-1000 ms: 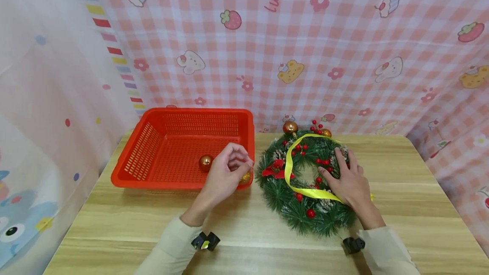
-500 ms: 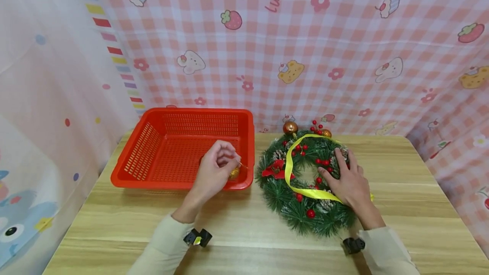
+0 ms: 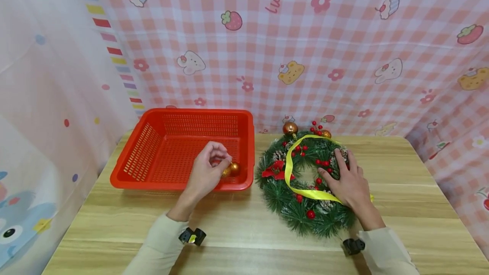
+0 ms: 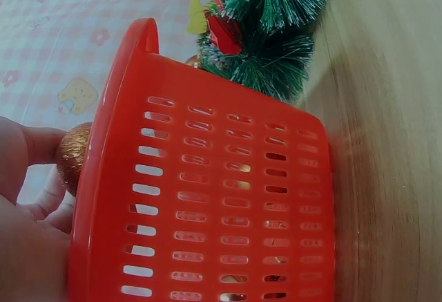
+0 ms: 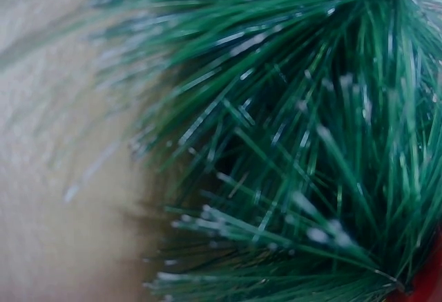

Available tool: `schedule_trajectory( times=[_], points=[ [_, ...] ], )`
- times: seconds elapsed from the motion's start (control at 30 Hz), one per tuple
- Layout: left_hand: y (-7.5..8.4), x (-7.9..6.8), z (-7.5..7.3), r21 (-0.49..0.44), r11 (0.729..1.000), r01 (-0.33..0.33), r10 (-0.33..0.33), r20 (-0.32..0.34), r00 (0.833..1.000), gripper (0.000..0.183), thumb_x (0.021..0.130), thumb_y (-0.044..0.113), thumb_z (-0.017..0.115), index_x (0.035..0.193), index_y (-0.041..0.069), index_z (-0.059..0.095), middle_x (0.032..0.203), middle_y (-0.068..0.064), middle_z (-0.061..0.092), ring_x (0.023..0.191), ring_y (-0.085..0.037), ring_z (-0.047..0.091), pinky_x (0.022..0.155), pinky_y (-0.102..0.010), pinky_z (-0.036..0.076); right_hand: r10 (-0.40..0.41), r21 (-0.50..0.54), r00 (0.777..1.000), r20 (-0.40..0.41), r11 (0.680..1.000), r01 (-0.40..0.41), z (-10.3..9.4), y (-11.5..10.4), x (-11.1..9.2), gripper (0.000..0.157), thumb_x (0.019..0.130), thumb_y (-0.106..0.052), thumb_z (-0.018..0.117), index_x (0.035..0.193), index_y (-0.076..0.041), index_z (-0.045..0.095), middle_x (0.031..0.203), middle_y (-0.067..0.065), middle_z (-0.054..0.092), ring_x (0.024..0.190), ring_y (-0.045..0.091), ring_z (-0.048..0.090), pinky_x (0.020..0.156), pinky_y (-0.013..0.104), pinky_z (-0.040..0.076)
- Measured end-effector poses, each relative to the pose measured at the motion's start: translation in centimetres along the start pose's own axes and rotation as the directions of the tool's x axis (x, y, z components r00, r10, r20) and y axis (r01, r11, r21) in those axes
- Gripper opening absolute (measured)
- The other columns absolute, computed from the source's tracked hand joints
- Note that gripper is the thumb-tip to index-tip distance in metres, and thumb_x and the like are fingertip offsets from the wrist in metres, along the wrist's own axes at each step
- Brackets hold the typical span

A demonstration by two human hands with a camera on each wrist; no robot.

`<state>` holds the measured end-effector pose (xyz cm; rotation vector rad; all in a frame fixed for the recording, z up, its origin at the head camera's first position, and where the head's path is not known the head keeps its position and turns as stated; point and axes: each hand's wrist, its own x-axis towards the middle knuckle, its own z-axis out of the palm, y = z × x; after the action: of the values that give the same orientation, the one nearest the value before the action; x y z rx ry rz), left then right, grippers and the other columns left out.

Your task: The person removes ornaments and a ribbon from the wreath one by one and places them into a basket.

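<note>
My left hand (image 3: 204, 173) is over the front right part of a red plastic basket (image 3: 153, 183), thumb and fingertips pinching the top of a glittery gold Christmas ball (image 3: 226, 173). In the left wrist view, that ball (image 4: 73, 158) shows just past the basket's rim, beside my thumb and fingers. A shiny copper ball (image 3: 234, 168) appears right behind it inside the basket. My right hand (image 3: 350, 183) rests with fingers spread on the right side of a green Christmas wreath (image 3: 275, 196). Green needles (image 5: 297, 108) fill the right wrist view.
A yellow ribbon (image 3: 289, 164) loops over the wreath, which carries red berries, pinecones and a red flower (image 3: 276, 169). At its top sit a copper ball (image 3: 290, 128) and a smaller gold one (image 3: 326, 133). The wooden table (image 3: 252, 232) meets a checked curtain behind.
My left hand has moved left with the gold ball, from the basket's right rim to farther over the basket. The shiny copper ball now shows right of the hand. The right hand stays put.
</note>
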<state>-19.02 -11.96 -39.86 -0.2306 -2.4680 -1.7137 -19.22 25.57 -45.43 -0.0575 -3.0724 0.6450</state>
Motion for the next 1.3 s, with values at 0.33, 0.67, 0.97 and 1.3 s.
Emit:
schedule_trajectory(
  times=[0.33, 0.67, 0.97, 1.3],
  points=[
    [0.5, 0.0, 0.9, 0.131, 0.991, -0.023, 0.017, 0.047, 0.999, 0.024, 0.093, 0.01, 0.067, 0.117, 0.014, 0.06, 0.11, -0.004, 0.064, 0.094, -0.021, 0.06, 0.078, -0.036, 0.051, -0.007, 0.005, 1.0, -0.004, 1.0, 0.007, -0.2, -0.1, 0.3, 0.089, 0.096, -0.066, 0.041, 0.16, -0.012, 0.009, 0.163, 0.025, -0.003, 0.132, 0.065, 0.021, 0.087, 0.075, 0.035],
    [0.8, -0.4, 3.9, 0.476, 0.866, -0.153, 0.098, 0.138, 0.986, 0.049, 0.098, 0.03, 0.06, 0.144, 0.014, 0.051, 0.137, -0.012, 0.056, 0.121, -0.033, 0.055, 0.094, -0.053, 0.049, -0.018, -0.007, 1.0, 0.006, 1.0, 0.018, 0.1, -0.4, 0.4, 0.09, 0.097, -0.066, 0.041, 0.16, -0.011, 0.009, 0.162, 0.026, -0.002, 0.133, 0.066, 0.02, 0.088, 0.075, 0.036],
    [0.6, -0.7, 5.3, 0.64, 0.747, -0.178, 0.074, 0.187, 0.98, 0.06, 0.1, 0.04, 0.054, 0.153, 0.017, 0.038, 0.139, -0.015, 0.054, 0.107, -0.035, 0.063, 0.081, -0.05, 0.054, -0.06, -0.012, 0.997, 0.043, 0.998, 0.061, -0.3, 0.1, 0.6, 0.091, 0.096, -0.067, 0.041, 0.16, -0.012, 0.008, 0.162, 0.027, 0.0, 0.136, 0.065, 0.015, 0.092, 0.076, 0.034],
    [0.7, -0.6, 5.7, 0.693, 0.708, -0.136, -0.028, 0.221, 0.975, 0.069, 0.1, 0.047, 0.048, 0.158, 0.018, 0.025, 0.144, -0.019, 0.051, 0.117, -0.036, 0.058, 0.081, -0.048, 0.054, -0.19, 0.028, 0.978, 0.082, 0.982, 0.189, -1.1, 1.9, 1.8, 0.082, 0.099, -0.059, 0.045, 0.16, -0.016, 0.013, 0.163, 0.025, 0.003, 0.14, 0.059, 0.015, 0.1, 0.077, 0.025]
  ],
)
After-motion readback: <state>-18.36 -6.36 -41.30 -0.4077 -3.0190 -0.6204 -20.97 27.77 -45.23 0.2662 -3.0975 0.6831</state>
